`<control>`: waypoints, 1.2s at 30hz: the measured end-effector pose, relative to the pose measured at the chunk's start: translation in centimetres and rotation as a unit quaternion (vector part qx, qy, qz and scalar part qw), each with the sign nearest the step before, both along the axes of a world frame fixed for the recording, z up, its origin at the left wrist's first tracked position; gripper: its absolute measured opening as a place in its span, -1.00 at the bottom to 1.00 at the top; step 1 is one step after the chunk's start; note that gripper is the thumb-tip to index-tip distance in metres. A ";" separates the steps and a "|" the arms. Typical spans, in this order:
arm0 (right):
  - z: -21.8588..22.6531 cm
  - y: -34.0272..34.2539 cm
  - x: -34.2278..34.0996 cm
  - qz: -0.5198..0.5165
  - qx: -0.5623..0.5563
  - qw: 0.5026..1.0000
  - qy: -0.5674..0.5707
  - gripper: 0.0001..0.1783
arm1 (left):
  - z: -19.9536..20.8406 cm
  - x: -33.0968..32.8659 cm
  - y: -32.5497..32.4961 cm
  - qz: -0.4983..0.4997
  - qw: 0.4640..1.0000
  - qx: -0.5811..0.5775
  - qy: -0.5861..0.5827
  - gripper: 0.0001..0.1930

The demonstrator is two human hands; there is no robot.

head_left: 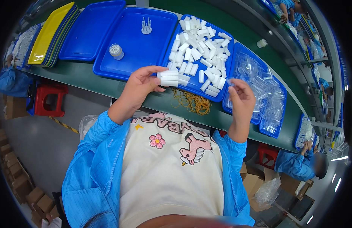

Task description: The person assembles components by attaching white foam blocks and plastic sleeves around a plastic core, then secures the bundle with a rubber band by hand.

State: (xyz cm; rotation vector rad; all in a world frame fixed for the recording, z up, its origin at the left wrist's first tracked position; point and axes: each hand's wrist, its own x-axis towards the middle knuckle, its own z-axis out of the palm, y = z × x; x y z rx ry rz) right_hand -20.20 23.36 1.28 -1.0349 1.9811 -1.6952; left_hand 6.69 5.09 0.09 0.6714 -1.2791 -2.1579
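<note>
- The left grip is closed around a small bundle of white pieces, smooth and oblong, lying side by side with their long edges matched; thumb and fingers press it from the outer end.
- The right grip is raised, its fingers curled toward the thumb; something pale and see-through shows at the fingertips, too small to tell whether it is grasped.
- Just beyond the bundle, a shallow blue tray with a raised rim and rounded corners carries many loose white blocks, matte and straight-edged, heaped at varied angles.
- Between the two grips, near the person's shirt, lies a tangle of thin tan rubber bands.
- Just beyond the right grip and to its right, glossy clear plastic parts lie piled in blue trays.
- Ahead of the left grip, a smooth blue tray holds a round see-through cup and a white pronged stand, well apart, with bare tray floor between them.
- Left of the left grip, a strip of dark green surface leaves room between tray rims and front edge.
</note>
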 end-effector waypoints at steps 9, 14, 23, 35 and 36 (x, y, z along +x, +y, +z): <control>-0.7 -3.3 6.2 0.104 -0.100 0.955 -0.258 -0.73 | 0.2 0.2 0.4 -0.045 0.998 -0.033 0.001 -0.66; -1.2 -4.1 6.6 0.113 -0.064 0.950 -0.283 -0.74 | 0.5 0.4 0.6 -0.051 0.998 -0.027 -0.009 -0.69; -2.0 -4.3 8.2 0.146 -0.088 0.947 -0.273 -0.72 | 0.0 0.1 1.0 -0.057 0.998 -0.041 0.006 -0.67; -2.6 -3.9 9.0 0.118 -0.120 0.952 -0.257 -0.72 | -0.5 0.1 0.6 -0.061 0.993 -0.100 0.019 -0.64; -2.7 -3.9 8.9 0.120 -0.115 0.952 -0.256 -0.72 | -0.6 0.2 0.6 -0.061 0.993 -0.100 0.018 -0.64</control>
